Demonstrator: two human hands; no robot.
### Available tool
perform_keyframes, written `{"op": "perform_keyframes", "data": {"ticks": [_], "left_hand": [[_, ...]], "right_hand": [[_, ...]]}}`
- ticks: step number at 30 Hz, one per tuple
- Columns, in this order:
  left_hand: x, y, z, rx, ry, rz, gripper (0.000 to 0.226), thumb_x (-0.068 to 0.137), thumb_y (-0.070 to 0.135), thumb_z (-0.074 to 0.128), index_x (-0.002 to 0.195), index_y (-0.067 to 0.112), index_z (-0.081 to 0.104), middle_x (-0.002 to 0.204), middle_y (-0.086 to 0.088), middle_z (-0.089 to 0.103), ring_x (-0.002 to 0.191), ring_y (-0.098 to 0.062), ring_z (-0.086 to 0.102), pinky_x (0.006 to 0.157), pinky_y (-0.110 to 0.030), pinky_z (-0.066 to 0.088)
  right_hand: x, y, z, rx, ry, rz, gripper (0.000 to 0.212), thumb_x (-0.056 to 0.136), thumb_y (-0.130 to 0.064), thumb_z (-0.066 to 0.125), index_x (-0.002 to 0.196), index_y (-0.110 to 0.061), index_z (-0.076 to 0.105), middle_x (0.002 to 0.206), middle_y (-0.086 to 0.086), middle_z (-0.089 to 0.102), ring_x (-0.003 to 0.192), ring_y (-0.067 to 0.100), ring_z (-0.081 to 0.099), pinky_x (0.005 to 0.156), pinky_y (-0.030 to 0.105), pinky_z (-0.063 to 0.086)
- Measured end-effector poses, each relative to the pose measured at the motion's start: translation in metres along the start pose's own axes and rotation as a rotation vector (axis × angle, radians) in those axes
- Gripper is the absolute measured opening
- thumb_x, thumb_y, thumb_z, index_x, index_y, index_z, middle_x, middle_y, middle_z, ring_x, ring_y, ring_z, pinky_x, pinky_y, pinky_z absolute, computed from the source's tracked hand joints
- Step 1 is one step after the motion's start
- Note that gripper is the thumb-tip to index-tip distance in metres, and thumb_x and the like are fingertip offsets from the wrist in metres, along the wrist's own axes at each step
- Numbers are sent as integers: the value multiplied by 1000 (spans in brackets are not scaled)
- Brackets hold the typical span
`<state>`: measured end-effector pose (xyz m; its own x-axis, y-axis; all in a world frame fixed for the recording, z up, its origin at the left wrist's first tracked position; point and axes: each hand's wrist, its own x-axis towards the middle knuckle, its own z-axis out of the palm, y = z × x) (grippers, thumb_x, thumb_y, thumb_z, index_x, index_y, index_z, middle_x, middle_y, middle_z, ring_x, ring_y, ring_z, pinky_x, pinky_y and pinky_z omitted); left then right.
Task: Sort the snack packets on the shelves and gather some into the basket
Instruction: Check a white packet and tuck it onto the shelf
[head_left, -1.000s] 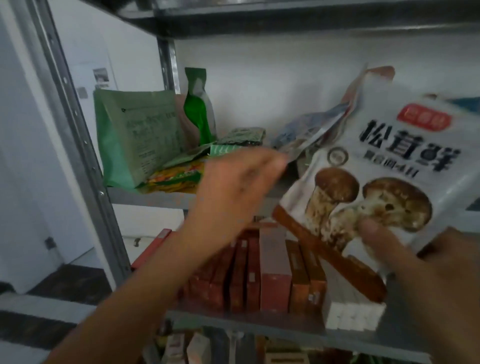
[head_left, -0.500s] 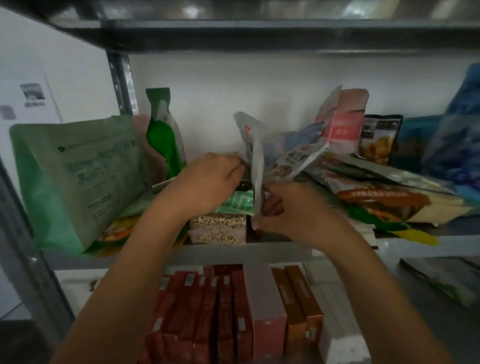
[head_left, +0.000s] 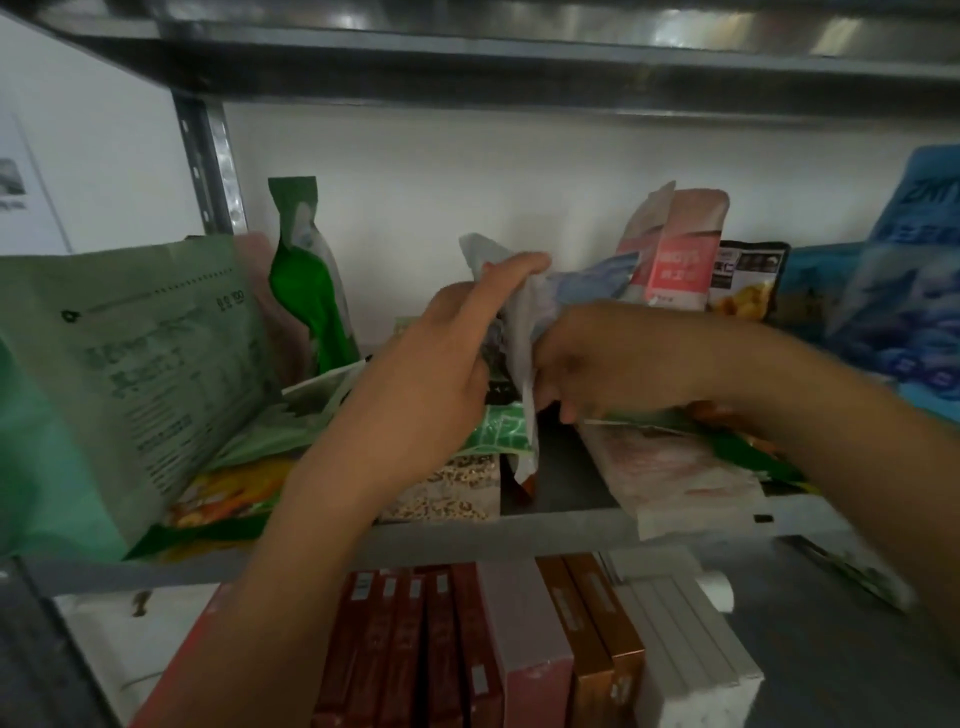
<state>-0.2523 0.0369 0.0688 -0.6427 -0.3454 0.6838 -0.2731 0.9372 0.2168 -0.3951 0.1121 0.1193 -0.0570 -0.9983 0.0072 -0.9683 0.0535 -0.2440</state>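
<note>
A white mushroom snack packet (head_left: 524, 384) stands on edge in the middle of the metal shelf (head_left: 561, 530). My left hand (head_left: 447, 364) grips its upper edge, fingers curled over the top. My right hand (head_left: 597, 358) presses against the packet's right face; its fingertips are hidden behind the packet. Flat green and grain-patterned packets (head_left: 457, 483) lie under my left hand. A pile of packets (head_left: 680, 467) lies under my right forearm.
A large green bag (head_left: 119, 374) leans at the shelf's left, with a green pouch (head_left: 306, 280) behind it. Pink packets (head_left: 680, 249) and blue bags (head_left: 904, 291) stand at the right. Red and brown boxes (head_left: 467, 649) fill the shelf below. No basket is in view.
The mushroom packet went from my right hand's raised hold onto the shelf, standing on edge. My left hand rose from the flat packets and took hold of its top.
</note>
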Motion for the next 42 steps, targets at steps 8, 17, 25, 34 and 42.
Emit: {"op": "perform_keyframes", "data": {"ticks": [8, 17, 25, 34, 42], "left_hand": [[-1, -1, 2, -6, 24, -146, 34, 95, 5, 42, 121, 20, 27, 77, 3, 44, 60, -15, 46, 49, -32, 36], [-1, 1, 6, 54, 62, -202, 30, 95, 20, 46, 116, 24, 26, 101, 0, 48, 76, -18, 51, 59, -34, 40], [-3, 6, 1, 71, 41, -204, 40, 91, 42, 56, 108, 30, 21, 83, 9, 52, 66, -9, 53, 54, -33, 46], [-8, 2, -2, -171, -6, -201, 58, 77, 70, 45, 121, 33, 37, 131, 1, 51, 116, -18, 54, 99, -38, 46], [-39, 77, 28, 440, 355, 364, 73, 84, 55, 60, 137, 9, 39, 145, -19, 43, 133, -31, 40, 110, -44, 35]], "right_hand": [[54, 72, -33, -261, 402, 475, 57, 92, -54, 48, 117, -3, 54, 113, 12, 59, 100, 27, 56, 79, 30, 43], [54, 83, -45, 969, 692, 401, 11, 81, 1, 67, 89, -2, 59, 82, 13, 64, 58, 15, 52, 53, 22, 46], [46, 46, 8, 866, 419, 347, 24, 88, -4, 60, 111, 0, 58, 109, 20, 65, 91, 31, 66, 77, 41, 58], [-15, 42, -36, 679, 698, 306, 17, 90, 0, 55, 106, 2, 56, 115, 19, 62, 91, 31, 67, 76, 42, 58], [-105, 40, -31, 1063, 714, 140, 10, 87, -2, 59, 96, -6, 58, 92, 6, 67, 69, 15, 69, 49, 19, 53]]}}
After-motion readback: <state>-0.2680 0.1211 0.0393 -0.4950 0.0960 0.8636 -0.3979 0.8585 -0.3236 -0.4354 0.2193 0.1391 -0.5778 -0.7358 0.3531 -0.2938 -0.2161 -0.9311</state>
